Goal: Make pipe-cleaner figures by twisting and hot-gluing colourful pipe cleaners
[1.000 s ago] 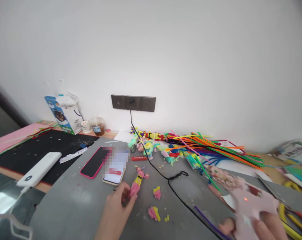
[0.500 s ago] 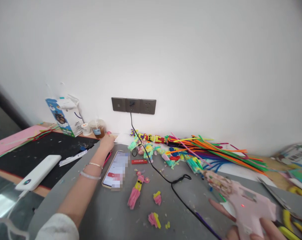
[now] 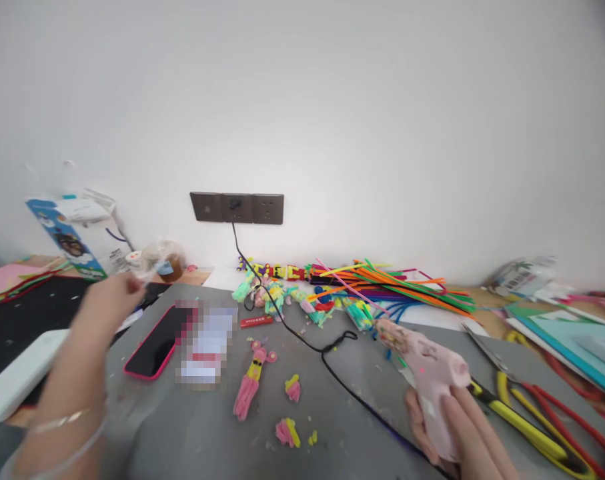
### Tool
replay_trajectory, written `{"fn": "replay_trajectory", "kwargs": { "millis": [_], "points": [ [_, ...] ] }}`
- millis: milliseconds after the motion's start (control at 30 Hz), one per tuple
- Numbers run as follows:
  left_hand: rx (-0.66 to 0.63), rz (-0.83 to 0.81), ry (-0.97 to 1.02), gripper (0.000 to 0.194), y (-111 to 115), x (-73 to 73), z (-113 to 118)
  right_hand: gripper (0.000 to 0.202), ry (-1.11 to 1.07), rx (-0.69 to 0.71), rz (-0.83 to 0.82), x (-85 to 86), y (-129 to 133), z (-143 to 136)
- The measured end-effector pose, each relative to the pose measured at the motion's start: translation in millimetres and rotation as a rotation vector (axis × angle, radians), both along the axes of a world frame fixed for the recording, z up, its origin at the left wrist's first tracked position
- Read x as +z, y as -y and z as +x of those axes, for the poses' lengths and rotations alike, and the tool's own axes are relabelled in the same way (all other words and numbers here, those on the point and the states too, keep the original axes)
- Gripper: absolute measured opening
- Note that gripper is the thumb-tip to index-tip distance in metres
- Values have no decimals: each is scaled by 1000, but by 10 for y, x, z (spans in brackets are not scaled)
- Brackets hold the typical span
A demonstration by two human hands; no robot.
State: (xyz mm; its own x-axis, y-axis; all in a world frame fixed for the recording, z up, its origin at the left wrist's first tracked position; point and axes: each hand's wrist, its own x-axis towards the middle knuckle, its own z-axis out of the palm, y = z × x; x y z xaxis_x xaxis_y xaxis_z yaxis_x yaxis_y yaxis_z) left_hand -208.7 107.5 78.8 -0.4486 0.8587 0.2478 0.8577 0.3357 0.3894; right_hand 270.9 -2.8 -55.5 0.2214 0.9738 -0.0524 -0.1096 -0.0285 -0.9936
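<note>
Brown liquid [image 3: 176, 269] sits in a cup [image 3: 166, 267] near left hand [image 3: 109, 300] (blurred).

From where I stand, the left hand [image 3: 107, 307] is motion-blurred; its grip cannot be determined. The right hand [image 3: 475, 427] partly covers the pink glue gun [image 3: 427, 363]. Pixelation obscures the pale phone [image 3: 209, 343]. The left edge truncates the white power bank [image 3: 25, 373].
</note>
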Motion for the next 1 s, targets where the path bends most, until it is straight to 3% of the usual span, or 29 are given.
{"fn": "replay_trajectory", "kwargs": {
  "millis": [67, 167, 267, 400, 467, 667, 1000],
  "points": [
    [123, 161, 129, 24, 264, 117, 121, 32, -37, 13, 13, 91, 3, -143],
    [-112, 584, 728, 20, 532, 127, 590, 53, -5, -29, 83, 278, 38, -449],
    [-340, 569, 1222, 40, 654, 14, 1213, 62, 145, 10, 104, 407, 92, -701],
    [-641, 323, 1712, 37, 712, -118, 1920, 62, 302, 41, 99, 413, 135, -840],
    [-667, 318, 1861, 50, 734, -141, 2190, 61, 358, 52, 104, 391, 140, -877],
    [-759, 443, 1859, 67, 788, -171, 2657, 59, 453, 41, 193, 372, 160, -957],
    [-749, 548, 1547, 65, 894, -340, 2798, 66, 623, -3, 236, 388, 178, -978]
  ]
}}
